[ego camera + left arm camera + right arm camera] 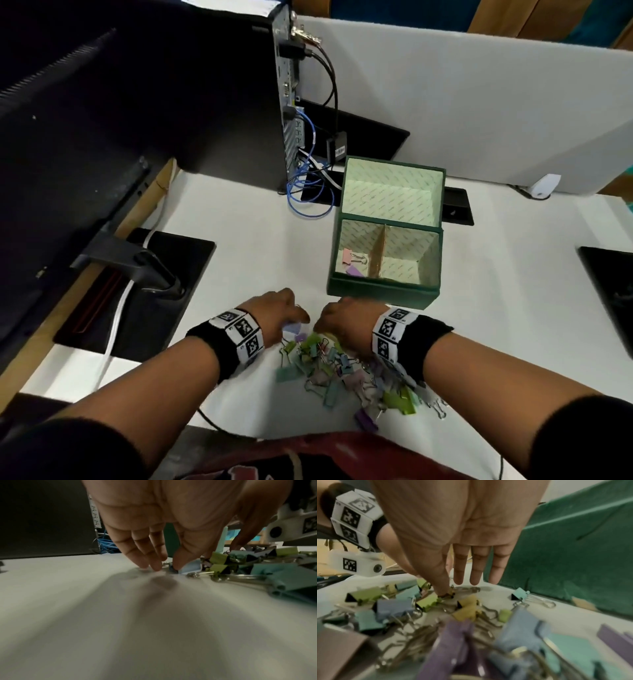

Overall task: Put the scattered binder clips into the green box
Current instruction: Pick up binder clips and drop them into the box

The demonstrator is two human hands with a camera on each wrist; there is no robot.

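From the head view, both forearms are stretched forward over the white desk (260, 253), and the left hand (277, 317) and right hand (346, 322) are brought together, palms down, at the far edge of the heap of binder clips (346, 373). Just beyond the right hand, the green box (380, 291) is seen open, lid raised, with a pink clip (347, 256) and a purple one lying in its left compartment; bare desk is left between the hands and the monitor stand (150, 274).

From the left wrist, a light blue clip (190, 566) is pinched at the desk surface between the thumb (187, 553) and the down-pointed fingers (145, 555); open desk is spread to the left.

From the right wrist, a small clip (447, 595) at the heap's edge is pressed by the thumb (436, 577); the index finger is hidden, so a pinch cannot be confirmed. The other fingers (477, 566) are held straight above the desk, and the box's green wall is close on the right.
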